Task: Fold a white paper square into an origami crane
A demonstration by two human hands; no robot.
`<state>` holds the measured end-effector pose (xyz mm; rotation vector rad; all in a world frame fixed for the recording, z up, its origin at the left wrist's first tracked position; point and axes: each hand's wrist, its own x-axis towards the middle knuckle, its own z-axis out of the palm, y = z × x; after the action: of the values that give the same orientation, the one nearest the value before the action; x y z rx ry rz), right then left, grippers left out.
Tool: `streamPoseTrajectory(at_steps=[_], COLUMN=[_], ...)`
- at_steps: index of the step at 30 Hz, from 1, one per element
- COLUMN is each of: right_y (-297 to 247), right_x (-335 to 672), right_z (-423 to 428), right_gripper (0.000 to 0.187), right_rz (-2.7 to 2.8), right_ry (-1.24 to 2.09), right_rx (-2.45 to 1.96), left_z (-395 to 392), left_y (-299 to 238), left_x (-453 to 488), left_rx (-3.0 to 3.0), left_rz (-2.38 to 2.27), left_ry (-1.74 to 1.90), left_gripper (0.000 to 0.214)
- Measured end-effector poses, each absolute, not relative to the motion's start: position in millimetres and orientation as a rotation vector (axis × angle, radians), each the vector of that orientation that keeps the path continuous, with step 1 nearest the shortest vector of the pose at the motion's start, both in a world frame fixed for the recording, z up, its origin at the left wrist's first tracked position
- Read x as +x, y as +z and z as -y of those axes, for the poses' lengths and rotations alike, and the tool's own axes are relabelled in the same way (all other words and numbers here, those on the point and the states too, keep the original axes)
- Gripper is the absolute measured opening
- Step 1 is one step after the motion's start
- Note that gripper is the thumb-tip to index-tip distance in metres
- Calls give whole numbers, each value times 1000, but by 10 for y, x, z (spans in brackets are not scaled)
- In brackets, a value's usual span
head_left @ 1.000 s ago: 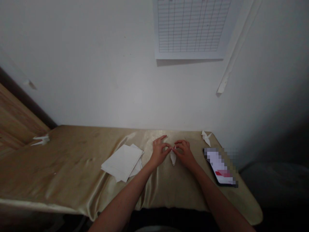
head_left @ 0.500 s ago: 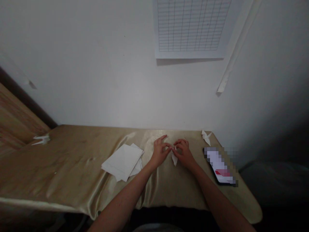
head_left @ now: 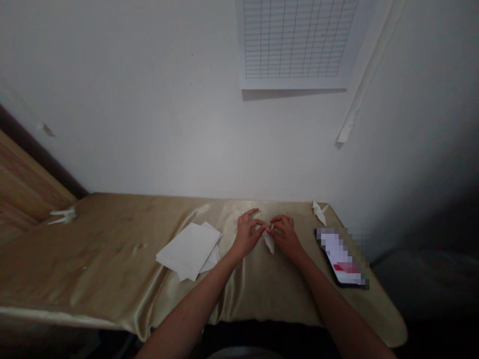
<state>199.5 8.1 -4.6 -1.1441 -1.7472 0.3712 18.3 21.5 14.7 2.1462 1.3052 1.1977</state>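
Observation:
Between my hands is a small piece of folded white paper [head_left: 269, 243], its pointed end hanging down toward me. My left hand [head_left: 248, 233] pinches its upper end between thumb and index finger, the other fingers raised. From the other side my right hand [head_left: 285, 234] pinches the same paper, fingertips almost touching those of the left. The fingers cover the paper's top, so its full shape is hidden. A stack of white paper sheets [head_left: 189, 249] lies left of my left forearm.
A phone [head_left: 342, 259] with a lit, partly blurred screen lies at the right. Behind it rests a folded paper crane [head_left: 320, 213]. Another white folded paper piece [head_left: 64, 215] sits at the far left. Gold satin cloth [head_left: 105, 259] covers the table, which meets a white wall [head_left: 149, 124].
The folded paper has tilted slightly, its lower part showing a little wider and further left. Both hands keep their pinch in nearly the same place.

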Motion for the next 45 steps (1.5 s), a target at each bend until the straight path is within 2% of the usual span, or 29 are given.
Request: streamPoseTrajectory(at_steps=[25,33,45], right_y=[-59,-43,-31], right_x=[1987,2007,1962], right_z=[-92,-96,-71], right_gripper=[16,17,6], right_rz=[1661,1644,1647], right_ry=[394,400,371], right_rx=[-1138,-1131,-1169], left_z=[-233,-241,-227], left_y=[112,83,18], left_x=[188,193,228], left_rx=[2152,2151,2204], left_rz=[-1293,-1318,-1289], left_ry=[1181,1232,1184], left_gripper=[10,4,7])
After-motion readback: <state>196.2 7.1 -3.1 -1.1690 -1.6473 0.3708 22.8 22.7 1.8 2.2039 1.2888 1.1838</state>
